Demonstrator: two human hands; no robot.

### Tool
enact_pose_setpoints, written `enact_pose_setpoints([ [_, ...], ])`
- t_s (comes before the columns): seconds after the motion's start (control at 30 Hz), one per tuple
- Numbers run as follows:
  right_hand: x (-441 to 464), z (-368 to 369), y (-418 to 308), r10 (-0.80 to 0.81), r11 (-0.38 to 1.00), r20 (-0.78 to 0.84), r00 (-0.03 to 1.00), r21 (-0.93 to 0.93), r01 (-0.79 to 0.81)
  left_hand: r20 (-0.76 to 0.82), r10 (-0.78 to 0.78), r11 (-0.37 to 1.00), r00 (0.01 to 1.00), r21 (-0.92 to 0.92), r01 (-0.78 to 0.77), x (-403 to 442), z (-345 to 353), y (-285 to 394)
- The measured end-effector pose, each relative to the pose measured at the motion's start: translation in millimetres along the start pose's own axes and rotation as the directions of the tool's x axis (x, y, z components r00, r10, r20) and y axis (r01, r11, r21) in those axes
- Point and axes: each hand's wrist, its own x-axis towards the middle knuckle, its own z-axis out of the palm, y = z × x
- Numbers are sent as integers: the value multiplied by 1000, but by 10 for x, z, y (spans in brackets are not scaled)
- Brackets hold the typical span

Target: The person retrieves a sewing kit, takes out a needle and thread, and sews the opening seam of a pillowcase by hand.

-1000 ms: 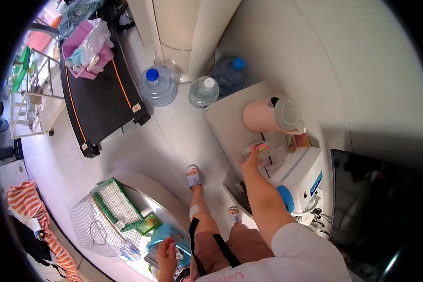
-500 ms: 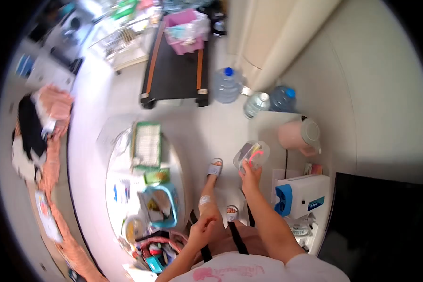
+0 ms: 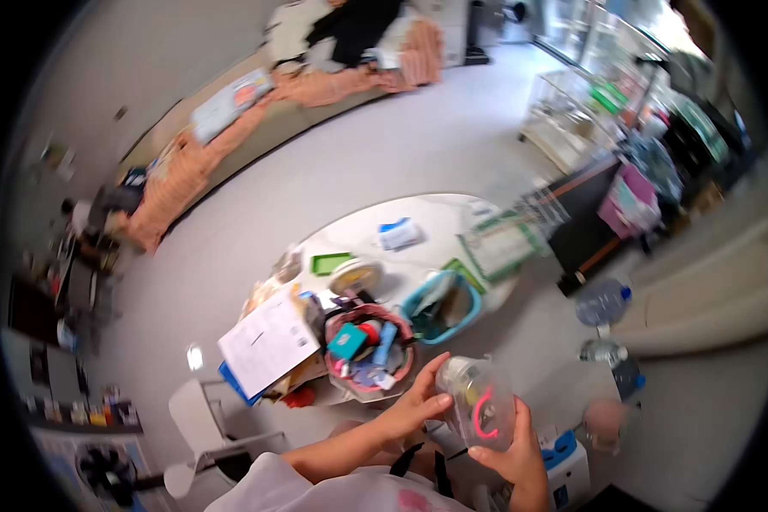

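Note:
A clear plastic container (image 3: pixel 497 397) with a pink curved piece on it is held between both hands, low and right of centre. My left hand (image 3: pixel 422 401) has its thumb and fingers closed on the container's left edge. At its right and lower side, my right hand (image 3: pixel 519 452) grips it. Some small yellowish and pale contents show through the plastic, too blurred to name. Just beyond the hands is the oval white table (image 3: pixel 316 243), with a blue basket (image 3: pixel 474 320) and a pink basket (image 3: pixel 333 328) full of small items.
Papers (image 3: pixel 267 346) lie at the table's left edge, beside a white chair (image 3: pixel 198 418). A green-edged cage (image 3: pixel 499 247) sits at the table's right end. Water bottles (image 3: pixel 602 303) and a pink kettle (image 3: pixel 606 422) stand at right. A sofa (image 3: pixel 230 162) lies beyond.
The view has swung left toward the table. The right hand has lifted the container off the right-hand surface and carried it in front of the body; the left hand has come onto it.

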Motion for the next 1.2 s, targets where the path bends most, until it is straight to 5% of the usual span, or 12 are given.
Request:
enact_pose_setpoints([
  [0.33, 498, 2554, -683, -52, 717, 697, 715, -473, 513, -531, 154, 979, 833, -32, -201, -2296, -1532, 524],
  [0.67, 13, 5969, -252, -401, 750, 556, 728, -257, 609, -612, 59, 861, 789, -368, -350, -4736, -3709, 697],
  [0.73, 97, 6398, -256, -390, 753, 650, 652, -182, 632, -763, 140, 967, 631, -32, -253, -5379, -4280, 199],
  [0.8, 183, 6720, -333, -365, 759, 660, 657, -197, 620, -997, 28, 964, -71, 8, 265, -6159, -4678, -238],
  [0.83, 211, 6871, -365, -352, 767, 658, 666, -205, 608, -956, 132, 914, -261, 16, 405, -6769, -4912, -784],
  [0.87, 282, 7008, -404, -322, 795, 658, 681, -202, 571, -726, 47, 731, -686, -442, 519, -7184, -4936, -1477],
  [0.93, 553, 7240, -305, -369, 792, 654, 661, -152, 592, -316, -97, 514, -944, -828, 224, -8122, -4855, -3015],
  [1.0, 707, 7443, -353, -366, 773, 622, 692, -212, 598, -576, -475, 867, -666, -434, -243, -8168, -4608, -3247],
  [1.03, 793, 7536, -408, -372, 759, 611, 699, -234, 608, -645, -613, 765, -456, -340, -547, -8184, -4484, -3347],
  [1.07, 893, 7644, -437, -385, 744, 596, 705, -252, 619, -792, -607, 345, -68, -185, -920, -8110, -4465, -3311],
  [1.13, 1092, 7794, -505, -450, 711, 560, 696, -247, 659, -922, -387, 117, 32, -83, -990, -8029, -4539, -3168],
  [1.2, 1279, 7878, -655, -523, 675, 524, 672, -227, 702, -895, -446, 179, 15, -105, -978, -7945, -4892, -2932],
])
